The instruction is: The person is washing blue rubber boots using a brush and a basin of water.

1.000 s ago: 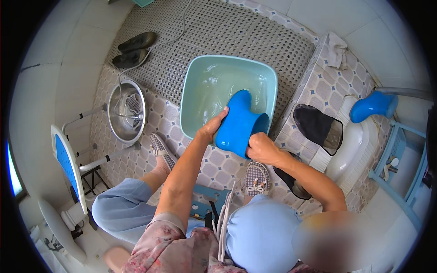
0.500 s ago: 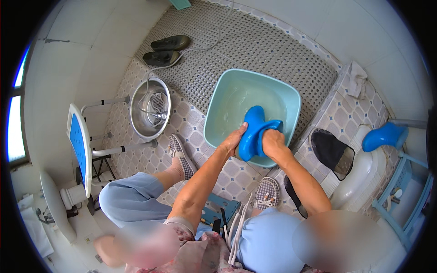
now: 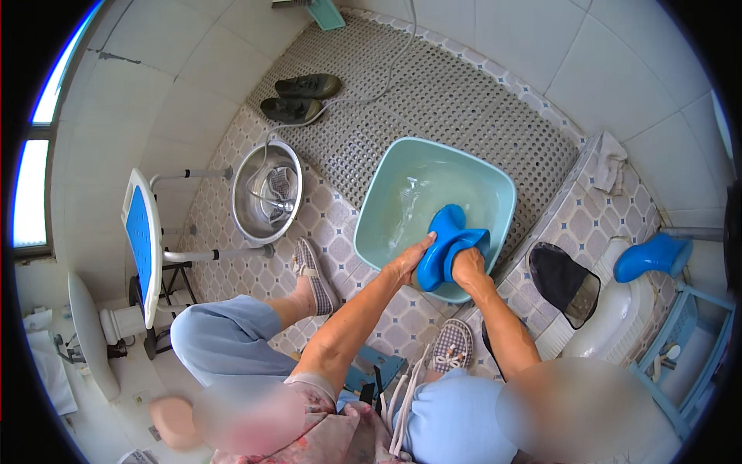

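A short blue rubber boot (image 3: pixel 437 259) is held low over the near part of a square pale-green basin (image 3: pixel 372 203) with cloudy water in it. My left hand (image 3: pixel 413 257) grips the boot from its left side, thumb on top. At the boot's flared opening, my right hand (image 3: pixel 467 268) reaches in up to about the knuckles. Its fingers are hidden there, so whether they hold anything does not show. A matching blue boot (image 3: pixel 653 257) lies at the right beside a squat toilet (image 3: pixel 614 301).
Left of the green basin stands a steel basin (image 3: pixel 241 203) with a shower head in it. A shower seat (image 3: pixel 141 246) is farther left, dark shoes (image 3: pixel 307 85) on the perforated mat (image 3: pixel 363 69). To my right are a black shoe (image 3: pixel 563 282) and a blue rack (image 3: pixel 657 387).
The whole view has shifted, so most things appear lower. Within the basin the boot has moved slightly right and turned a little. Both hands have stayed at the boot.
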The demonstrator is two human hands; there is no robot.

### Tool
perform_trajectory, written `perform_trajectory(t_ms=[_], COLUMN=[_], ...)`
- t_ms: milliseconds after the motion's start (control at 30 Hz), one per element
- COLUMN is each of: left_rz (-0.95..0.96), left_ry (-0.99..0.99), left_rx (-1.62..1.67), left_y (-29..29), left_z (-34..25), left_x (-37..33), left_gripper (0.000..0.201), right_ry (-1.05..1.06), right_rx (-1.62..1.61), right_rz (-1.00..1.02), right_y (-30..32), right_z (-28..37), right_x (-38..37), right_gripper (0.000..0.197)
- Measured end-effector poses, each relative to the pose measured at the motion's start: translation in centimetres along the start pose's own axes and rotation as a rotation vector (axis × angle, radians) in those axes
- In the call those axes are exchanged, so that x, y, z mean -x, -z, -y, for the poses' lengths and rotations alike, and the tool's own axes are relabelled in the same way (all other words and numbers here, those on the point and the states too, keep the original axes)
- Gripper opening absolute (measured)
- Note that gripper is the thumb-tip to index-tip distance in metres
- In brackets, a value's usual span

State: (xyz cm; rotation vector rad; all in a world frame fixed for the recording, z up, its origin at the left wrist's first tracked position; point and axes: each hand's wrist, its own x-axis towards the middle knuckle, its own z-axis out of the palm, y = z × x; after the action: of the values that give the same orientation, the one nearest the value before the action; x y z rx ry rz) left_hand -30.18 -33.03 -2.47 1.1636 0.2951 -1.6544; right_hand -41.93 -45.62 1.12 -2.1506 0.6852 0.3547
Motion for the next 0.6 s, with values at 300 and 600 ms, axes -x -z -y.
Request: perform_trajectory(t_ms=[300, 600], left_rz=[-0.081, 0.004], left_ry=[-0.102, 0.053], left_rx=[-0.213, -0.057], left_y=[-2.0, -0.7], left_z=[-0.6, -1.1], left_x=[2.0, 2.6], left_gripper=[0.068, 0.070], right_ry=[0.279, 0.272], right_rx=[0.175, -0.194], right_rz=[-0.333, -0.098], right_y=[-3.2, -2.6], right_z=[-1.0, -1.4], right_x=[1.1, 2.4], right_gripper=[0.023, 0.031])
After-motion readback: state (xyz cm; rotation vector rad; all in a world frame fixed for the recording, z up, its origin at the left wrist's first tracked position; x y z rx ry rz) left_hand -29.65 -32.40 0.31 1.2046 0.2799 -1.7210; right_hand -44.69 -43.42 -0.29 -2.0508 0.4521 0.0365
